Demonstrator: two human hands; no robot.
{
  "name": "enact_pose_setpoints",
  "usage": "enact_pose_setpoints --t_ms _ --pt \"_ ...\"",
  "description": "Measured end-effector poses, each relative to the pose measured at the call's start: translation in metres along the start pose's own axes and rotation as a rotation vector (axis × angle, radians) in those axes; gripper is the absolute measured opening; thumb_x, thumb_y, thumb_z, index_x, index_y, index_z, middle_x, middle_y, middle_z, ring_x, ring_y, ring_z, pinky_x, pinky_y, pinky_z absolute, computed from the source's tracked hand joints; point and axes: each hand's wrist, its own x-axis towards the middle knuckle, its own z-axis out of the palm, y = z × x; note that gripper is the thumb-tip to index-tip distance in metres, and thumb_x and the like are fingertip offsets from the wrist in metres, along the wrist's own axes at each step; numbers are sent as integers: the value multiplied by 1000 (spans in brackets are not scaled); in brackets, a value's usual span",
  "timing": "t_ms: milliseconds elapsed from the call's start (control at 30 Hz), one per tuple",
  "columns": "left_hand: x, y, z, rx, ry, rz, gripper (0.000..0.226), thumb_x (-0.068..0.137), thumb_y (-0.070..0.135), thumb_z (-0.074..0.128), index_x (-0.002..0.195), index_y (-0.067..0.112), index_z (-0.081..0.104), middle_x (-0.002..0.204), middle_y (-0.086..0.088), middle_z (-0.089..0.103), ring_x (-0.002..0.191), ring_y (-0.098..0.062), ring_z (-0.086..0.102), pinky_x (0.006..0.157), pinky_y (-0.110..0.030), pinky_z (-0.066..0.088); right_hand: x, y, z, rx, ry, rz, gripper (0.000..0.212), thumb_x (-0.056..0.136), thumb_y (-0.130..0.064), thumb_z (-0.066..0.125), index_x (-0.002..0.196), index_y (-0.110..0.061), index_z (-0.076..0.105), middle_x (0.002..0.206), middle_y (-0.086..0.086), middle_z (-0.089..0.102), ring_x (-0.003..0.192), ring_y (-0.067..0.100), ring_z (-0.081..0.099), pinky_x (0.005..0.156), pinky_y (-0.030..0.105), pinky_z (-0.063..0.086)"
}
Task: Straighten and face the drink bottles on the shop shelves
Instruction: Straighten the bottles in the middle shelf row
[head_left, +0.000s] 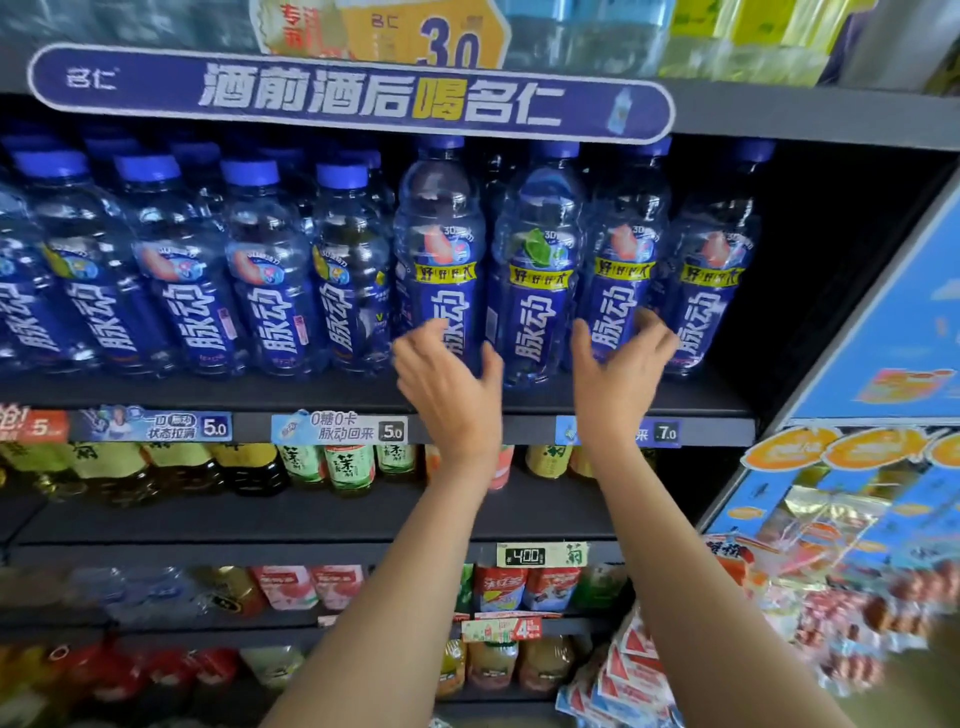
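Hands work the blue-capped sports-drink row in the head view, the only one given. The left hand cups the base of the first tall bottle, thumb to the left and fingers curved round the right flank, so it can turn or slide the bottle without tipping it. The right hand holds the third tall bottle low in the same way, thumb on the left edge and fingers wrapped round the right. Between them stands the lime-label bottle, untouched, with a fourth tall bottle at the row's right end. All four stand at the front lip of the shelf, labels outward, likely so that shoppers read them. The shorter bottles to the left lean in the wide-angle picture; whether they truly tilt I cannot tell. Price tags line the shelf edge below.
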Motion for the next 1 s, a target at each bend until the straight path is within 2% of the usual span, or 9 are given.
enact_pose_setpoints --t_ms 33,100,167,300,633,800,900,933,1000 --pt "-10 3 3 18 -48 57 45 78 18 71 115 1 53 112 -18 51 104 -32 47 83 -35 34 4 3 -3 -27 4 37 72 84 -35 67 136 1 34 134 16 36 111 33 50 72 17 31" --pt "-20 9 12 101 -159 103 54 81 27 69 124 3 48 119 -15 49 110 -30 45 86 -36 34 12 5 -1 -143 -74 104 81 83 -39 67 140 -1 26 139 14 34 116 32 49 76 26 37" --pt "-17 13 22 156 -238 19 64 82 39 66 131 7 40 127 -12 45 117 -27 41 92 -37 33 23 4 4 -215 -111 142 79 82 -42 67 138 -2 27 136 15 36 111 36 52 73 34 38" --pt "-14 14 35 243 -315 -31 74 80 48 66 132 6 35 130 -12 40 121 -28 38 96 -37 31 39 2 9 -296 -102 179 73 77 -45 71 125 -3 34 128 16 36 99 39 59 66 34 35" --pt "-14 19 49 219 -277 -97 67 78 41 71 123 5 36 128 -13 40 117 -30 39 92 -37 34 44 8 3 -358 -104 193 85 66 -64 70 117 -3 38 126 13 39 98 36 59 61 34 37" --pt "-17 17 46 187 -272 -101 63 79 39 70 122 5 39 126 -14 42 116 -30 41 91 -39 34 38 12 -8 -236 -141 188 81 70 -59 71 118 -2 40 129 11 38 102 33 55 70 33 36" --pt "-27 19 39 63 -199 48 41 82 24 68 113 3 49 111 -13 50 104 -31 49 81 -38 35 40 27 -29 112 -6 138 55 79 -44 70 114 -6 51 110 -1 46 105 23 52 77 16 31" --pt "-31 22 38 46 -196 139 36 82 20 67 109 3 52 106 -13 52 99 -30 51 79 -38 37 43 32 -37 153 92 117 50 82 -40 68 114 -6 52 110 1 46 104 23 52 75 13 29" --pt "-39 30 42 65 -240 284 33 82 20 66 109 4 55 103 -11 55 97 -29 54 78 -37 39 51 41 -46 48 172 140 57 84 -39 65 125 -4 45 125 11 43 104 27 53 73 18 30"
